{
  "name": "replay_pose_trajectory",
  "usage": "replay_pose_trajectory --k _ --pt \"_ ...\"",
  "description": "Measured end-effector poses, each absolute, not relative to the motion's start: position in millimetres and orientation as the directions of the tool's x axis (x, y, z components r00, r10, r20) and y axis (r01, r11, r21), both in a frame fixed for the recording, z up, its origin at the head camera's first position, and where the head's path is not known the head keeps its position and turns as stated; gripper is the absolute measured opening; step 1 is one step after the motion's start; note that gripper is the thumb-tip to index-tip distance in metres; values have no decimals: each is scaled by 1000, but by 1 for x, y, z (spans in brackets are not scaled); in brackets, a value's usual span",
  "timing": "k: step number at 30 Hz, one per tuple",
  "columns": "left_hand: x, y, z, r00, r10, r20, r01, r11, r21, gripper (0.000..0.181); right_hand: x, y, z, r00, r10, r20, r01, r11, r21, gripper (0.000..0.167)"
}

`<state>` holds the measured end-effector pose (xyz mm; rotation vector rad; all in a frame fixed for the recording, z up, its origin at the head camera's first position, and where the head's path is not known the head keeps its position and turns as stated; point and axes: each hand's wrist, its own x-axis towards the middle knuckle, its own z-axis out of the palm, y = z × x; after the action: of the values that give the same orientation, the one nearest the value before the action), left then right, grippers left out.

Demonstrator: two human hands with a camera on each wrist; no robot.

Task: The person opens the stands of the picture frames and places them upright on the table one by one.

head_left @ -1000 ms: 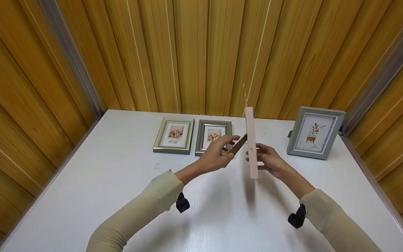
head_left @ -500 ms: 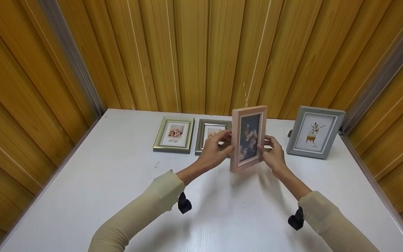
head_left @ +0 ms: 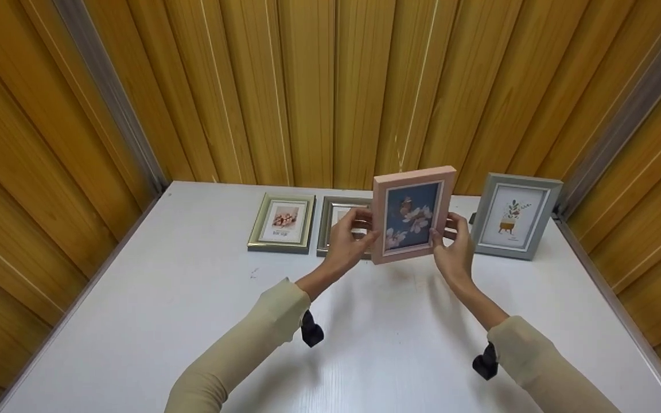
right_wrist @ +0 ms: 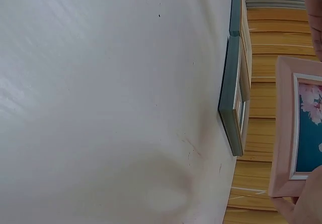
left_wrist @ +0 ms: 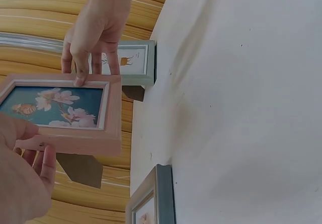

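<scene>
A pink picture frame (head_left: pixel 380 223) with a flower print is held upright above the white table, its picture side toward the head camera. The left hand (head_left: pixel 346 244) grips its left edge, thumb in front and fingers behind. On the opposite edge the right hand (head_left: pixel 454 252) pinches it the same way, with the thumb on the front border. In the left wrist view a brown stand flap (left_wrist: pixel 80 169) sticks out behind the pink frame (left_wrist: pixel 113 113). The right wrist view shows part of the pink frame (right_wrist: pixel 284 128) at its right side.
On the table (head_left: pixel 193 298), a gold-green frame (head_left: pixel 254 235) lies at the back left, beside a grey-brown frame (head_left: pixel 323 229) partly hidden by the left hand. A grey-green frame (head_left: pixel 543 221) stands at the right. Wood-patterned walls (head_left: pixel 307 86) enclose the back and sides.
The pink frame has turned from edge-on to show its picture, and was raised slightly. The left hand has moved from the stand flap to the frame's left edge.
</scene>
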<state>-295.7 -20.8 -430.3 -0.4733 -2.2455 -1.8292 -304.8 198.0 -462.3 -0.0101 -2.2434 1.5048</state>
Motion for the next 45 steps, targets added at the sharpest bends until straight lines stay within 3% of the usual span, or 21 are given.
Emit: replay_pose_trajectory --k 6,12,16,28,33,39,45 --pt "-303 -11 -433 -948 27 317 316 183 931 34 -310 201 -464 -872 298 388 -249 411 -877 43" --pt "-302 5 -429 -988 -43 146 141 108 984 39 -318 203 -467 -858 333 392 -249 398 -883 44" --pt "-305 14 -429 -993 -46 107 103 89 991 42 -325 205 -471 -842 377 386 -222 408 -885 43" --pt "-324 36 -436 -1000 -14 -5 -5 57 998 71 -344 216 -475 -849 408 336 -184 368 -911 42" --pt "-335 49 -439 -999 -7 -43 -44 76 996 83 -353 222 -476 -885 384 262 -134 330 -935 46" --pt "-351 59 -449 -998 2 -68 -67 95 993 87 -359 232 -477 -960 260 102 -35 251 -967 62" --pt "-368 68 -462 -992 44 -119 -116 62 991 89 -364 242 -480 -982 186 46 5 265 -964 71"
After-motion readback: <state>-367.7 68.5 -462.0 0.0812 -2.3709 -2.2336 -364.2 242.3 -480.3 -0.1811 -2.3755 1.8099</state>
